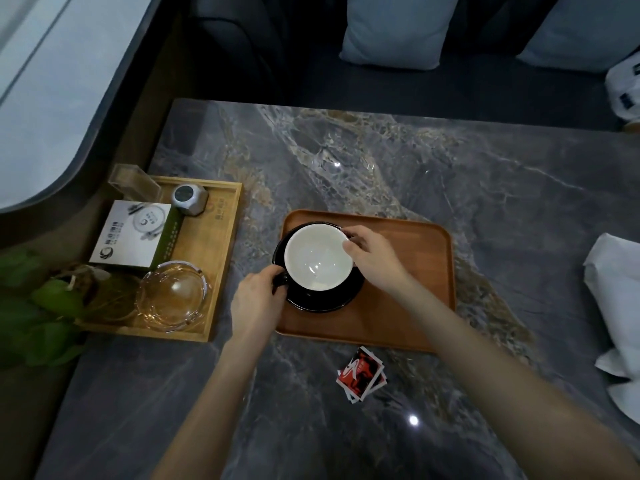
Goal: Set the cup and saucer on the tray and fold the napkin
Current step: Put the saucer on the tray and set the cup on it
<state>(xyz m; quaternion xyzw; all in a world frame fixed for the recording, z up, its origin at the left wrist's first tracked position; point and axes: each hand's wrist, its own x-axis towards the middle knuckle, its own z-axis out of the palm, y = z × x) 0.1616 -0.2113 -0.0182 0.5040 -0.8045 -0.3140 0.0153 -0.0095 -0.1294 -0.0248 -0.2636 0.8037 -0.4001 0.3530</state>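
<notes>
A black cup with a white inside point(317, 258) stands on a black saucer point(329, 299) at the left end of the brown wooden tray point(415, 289). My left hand point(258, 299) grips the cup's handle at its left side. My right hand point(367, 252) pinches the cup's right rim with its fingertips. A white napkin point(616, 306) lies crumpled on the marble table at the far right, apart from both hands.
A lighter wooden tray point(221, 258) at the left holds a white box, a glass ashtray point(171, 296), a silver cube and a clear stand. Red packets point(362, 374) lie in front of the brown tray. A leafy plant point(41, 306) sits at the left edge. Sofa cushions lie beyond the table.
</notes>
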